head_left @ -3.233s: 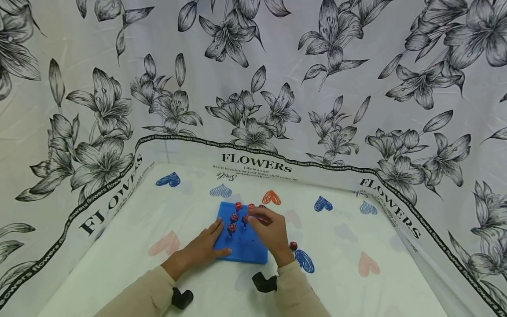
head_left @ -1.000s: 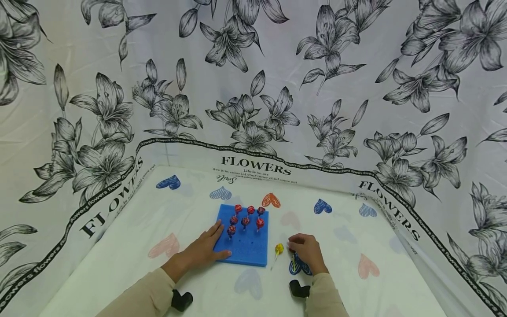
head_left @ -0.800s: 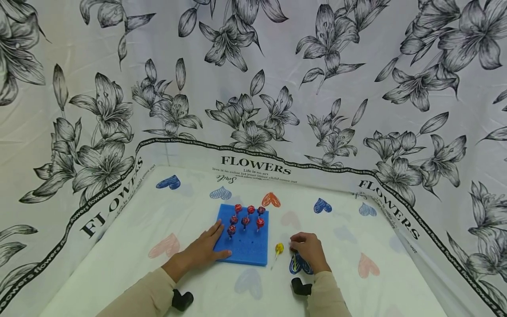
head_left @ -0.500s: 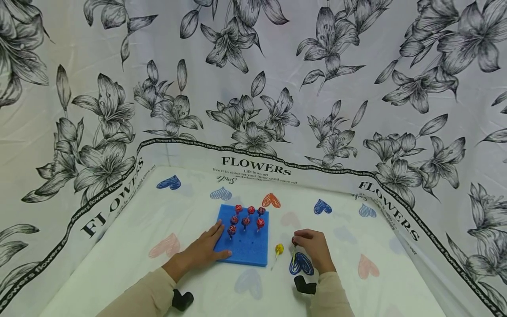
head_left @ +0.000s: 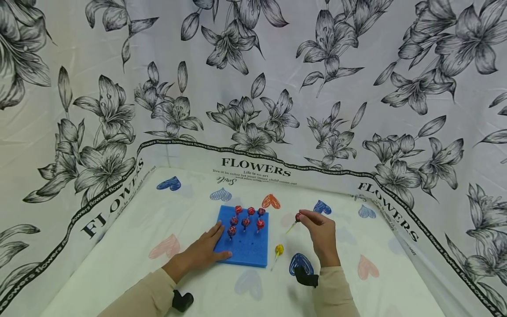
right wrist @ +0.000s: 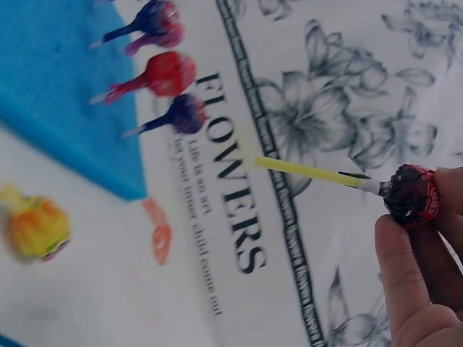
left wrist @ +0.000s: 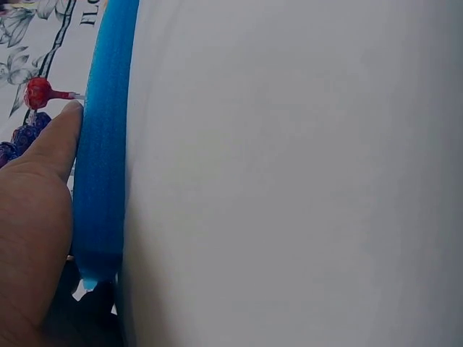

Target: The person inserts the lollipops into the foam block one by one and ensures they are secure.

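Note:
A blue foam board (head_left: 247, 256) lies on the table, with several red and dark wrapped lollipops (head_left: 245, 222) upright in its far part. Small holes show in its near part. My left hand (head_left: 200, 251) rests on the board's left edge, fingers stretched out; the left wrist view shows the thumb (left wrist: 54, 144) along its face. To the right of the board, my right hand (head_left: 322, 235) pinches a dark red lollipop (right wrist: 411, 195) by its head. Its yellow stick (right wrist: 311, 172) points away from the fingers, down and left in the head view. A yellow lollipop (head_left: 279, 250) lies between board and hand.
The white tablecloth (head_left: 206, 290) has printed hearts and meets a flower-printed curtain (head_left: 253, 110) at the back and sides. Black wrist-worn pieces (head_left: 306, 276) show beside both sleeves.
My right hand left the board, where a red lollipop now stands at the right, and went to the dark red lollipop on the table. It has since raised this one. The left hand stays put.

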Action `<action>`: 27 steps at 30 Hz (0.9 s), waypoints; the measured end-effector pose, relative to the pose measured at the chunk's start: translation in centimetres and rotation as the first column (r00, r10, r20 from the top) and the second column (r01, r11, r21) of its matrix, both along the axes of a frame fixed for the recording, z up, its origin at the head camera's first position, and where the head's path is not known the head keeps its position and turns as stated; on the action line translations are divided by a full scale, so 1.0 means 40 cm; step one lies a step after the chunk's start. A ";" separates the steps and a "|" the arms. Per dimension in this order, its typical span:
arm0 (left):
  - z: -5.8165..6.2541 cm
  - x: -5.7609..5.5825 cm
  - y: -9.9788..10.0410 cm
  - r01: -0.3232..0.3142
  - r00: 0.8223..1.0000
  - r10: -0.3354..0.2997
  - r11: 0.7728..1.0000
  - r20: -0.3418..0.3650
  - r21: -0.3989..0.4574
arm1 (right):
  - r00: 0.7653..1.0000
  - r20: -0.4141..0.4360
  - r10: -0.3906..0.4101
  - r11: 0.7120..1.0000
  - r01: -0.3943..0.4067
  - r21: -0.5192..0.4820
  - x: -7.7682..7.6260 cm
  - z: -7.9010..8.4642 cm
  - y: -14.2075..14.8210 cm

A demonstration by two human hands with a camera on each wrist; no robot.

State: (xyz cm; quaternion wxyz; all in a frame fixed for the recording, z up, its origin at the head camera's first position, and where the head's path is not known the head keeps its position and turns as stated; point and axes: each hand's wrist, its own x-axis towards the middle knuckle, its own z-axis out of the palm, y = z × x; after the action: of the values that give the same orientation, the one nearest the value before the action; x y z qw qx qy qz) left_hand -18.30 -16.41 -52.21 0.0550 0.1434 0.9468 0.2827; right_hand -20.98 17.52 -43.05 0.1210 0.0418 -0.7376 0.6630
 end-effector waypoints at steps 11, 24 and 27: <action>-0.001 0.004 -0.001 -0.002 1.000 0.002 1.000 0.005 -0.002 | 0.937 -0.334 0.104 0.992 -0.123 -0.038 0.018 0.088 -0.061; -0.006 -0.002 -0.004 -0.002 1.000 0.002 1.000 0.016 -0.009 | 0.882 -0.445 0.153 0.982 -0.185 -0.030 0.031 0.128 -0.130; -0.007 -0.004 -0.006 -0.001 1.000 0.001 1.000 0.012 -0.014 | 0.866 -0.468 0.178 0.977 -0.212 -0.021 0.035 0.130 -0.148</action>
State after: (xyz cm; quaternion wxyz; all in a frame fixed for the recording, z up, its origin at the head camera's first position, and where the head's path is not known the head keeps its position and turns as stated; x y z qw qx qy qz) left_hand -18.45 -16.64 -52.49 0.0617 0.1407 0.9485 0.2770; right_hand -19.56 11.61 -37.84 0.2275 0.2687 -0.6550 0.6686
